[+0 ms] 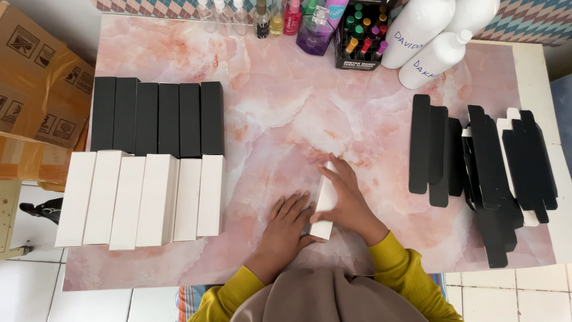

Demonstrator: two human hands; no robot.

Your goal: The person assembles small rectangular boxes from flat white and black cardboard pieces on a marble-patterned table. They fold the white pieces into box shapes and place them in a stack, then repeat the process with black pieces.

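Right hand [348, 200]: closed on white box [325, 206], frame centre.
Left hand [289, 223]: flat, open, touching box edge.
Tabletop [280, 113]: bare above.
Boxes [149, 164]: left.

The worktop [286, 119] is showing pink marble veining with white streaks. Six white boxes [143, 200] are lying below six black boxes [158, 118]. The flat cartons [485, 161] are showing black with white undersides. The sleeves [405, 268] are showing mustard yellow. The bottles [426, 36] are gleaming white, and a purple flask [314, 36] is standing beside them.
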